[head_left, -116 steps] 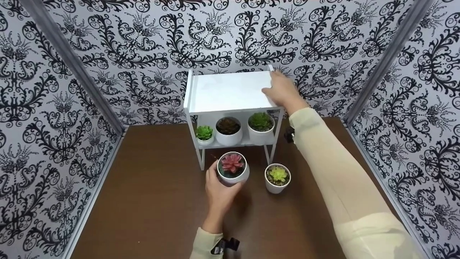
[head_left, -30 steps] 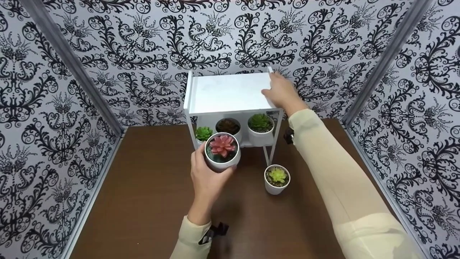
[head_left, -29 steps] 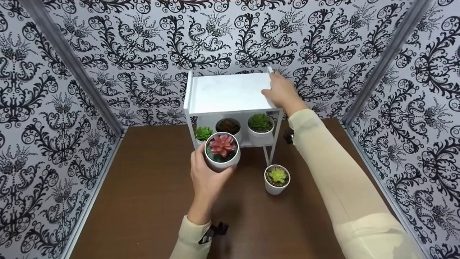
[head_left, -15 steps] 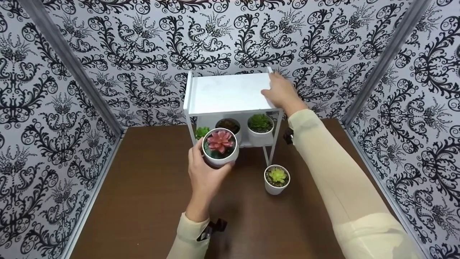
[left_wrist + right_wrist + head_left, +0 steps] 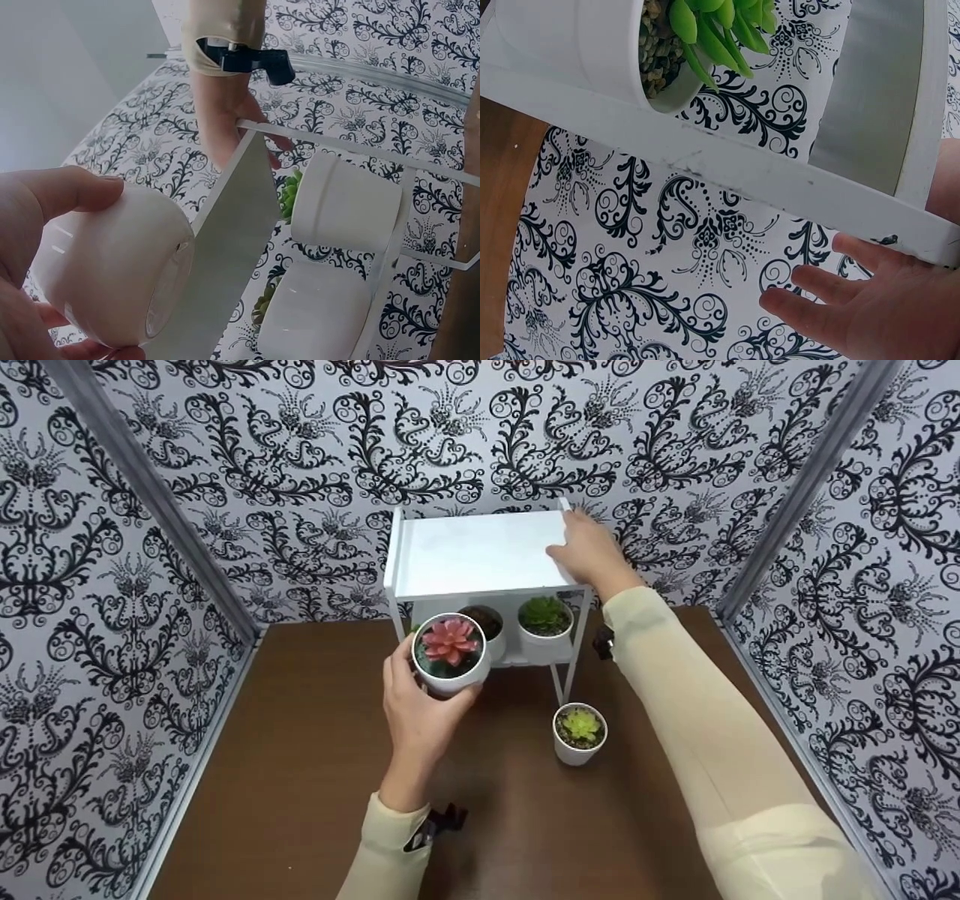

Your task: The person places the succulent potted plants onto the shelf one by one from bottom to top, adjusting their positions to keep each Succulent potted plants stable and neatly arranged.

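Observation:
My left hand (image 5: 416,712) grips a white pot with a red succulent (image 5: 450,645), its thumb on the right side and fingers on the left. The pot is raised in front of the left part of a white two-tier plant stand (image 5: 480,551). In the left wrist view the held pot (image 5: 112,262) lies close to the stand's upper board. My right hand (image 5: 589,547) holds the stand's top right side, thumb on the upper board. In the right wrist view several extended fingers (image 5: 810,307) show beyond the side bar.
On the lower shelf stand a dark brown succulent (image 5: 486,626), partly covered, and a green succulent (image 5: 544,619). A small green one at the left is almost hidden. A yellow-green succulent (image 5: 580,727) stands on the brown table (image 5: 300,780). Patterned walls (image 5: 300,457) enclose the table.
The left hand has lifted the red succulent from lower in front of the stand, up and to the left. It now covers the small green plant. The right hand has stayed put.

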A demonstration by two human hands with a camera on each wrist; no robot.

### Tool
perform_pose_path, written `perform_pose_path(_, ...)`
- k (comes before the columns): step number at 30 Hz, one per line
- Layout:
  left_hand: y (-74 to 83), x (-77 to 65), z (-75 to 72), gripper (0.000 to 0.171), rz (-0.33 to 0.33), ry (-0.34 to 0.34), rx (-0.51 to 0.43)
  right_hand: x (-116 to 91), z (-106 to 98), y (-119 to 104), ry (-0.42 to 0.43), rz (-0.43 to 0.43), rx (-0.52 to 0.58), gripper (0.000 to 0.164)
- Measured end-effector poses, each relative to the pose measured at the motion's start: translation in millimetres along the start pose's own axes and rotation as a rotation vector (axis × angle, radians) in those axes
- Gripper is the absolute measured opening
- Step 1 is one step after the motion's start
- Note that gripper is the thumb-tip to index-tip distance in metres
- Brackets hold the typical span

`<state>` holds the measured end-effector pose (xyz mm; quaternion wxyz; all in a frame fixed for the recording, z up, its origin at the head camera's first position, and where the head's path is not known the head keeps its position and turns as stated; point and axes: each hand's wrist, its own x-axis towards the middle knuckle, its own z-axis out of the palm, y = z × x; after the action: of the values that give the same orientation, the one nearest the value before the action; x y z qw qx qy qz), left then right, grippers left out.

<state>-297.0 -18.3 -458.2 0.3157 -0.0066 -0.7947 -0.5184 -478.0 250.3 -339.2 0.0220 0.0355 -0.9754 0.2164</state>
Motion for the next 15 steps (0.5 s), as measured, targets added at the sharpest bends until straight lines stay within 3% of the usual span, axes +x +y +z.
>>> perform_pose_path(15,2.8,10.9,-2.8,0.098,0.028,0.028,-0.008,-0.5,-0.1,-1.0,-0.008,0.007,0.009,0.084)
